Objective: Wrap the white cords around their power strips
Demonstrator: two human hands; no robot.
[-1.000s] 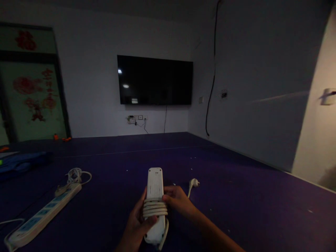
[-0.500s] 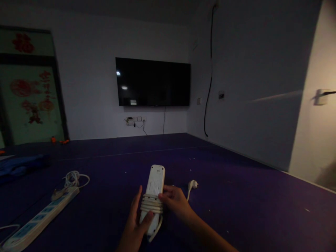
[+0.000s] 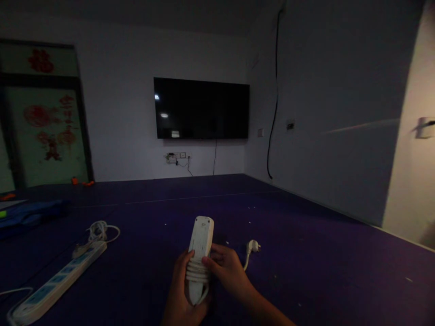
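A white power strip (image 3: 201,240), its back turned up, is held above the purple surface with several turns of its white cord (image 3: 197,271) wound round the lower half. My left hand (image 3: 183,287) grips it from the left and below, fingers closed about its edge. From the right, my right hand (image 3: 227,269) has its thumb on the wound cord; its other fingers are partly hidden behind the strip. Right of that hand lies the white plug (image 3: 253,246), with a length of cord running back towards the hand.
A longer power strip (image 3: 61,283) with blue sockets lies at left, its coiled cord (image 3: 98,231) at the far end. Dark blue cloth (image 3: 32,213) and orange items (image 3: 74,180) lie farther off. A television (image 3: 202,108) hangs on the back wall.
My left hand has shifted its hold, its thumb moving up off the lower part of the strip and its fingers closing round the side. The view has turned slightly left.
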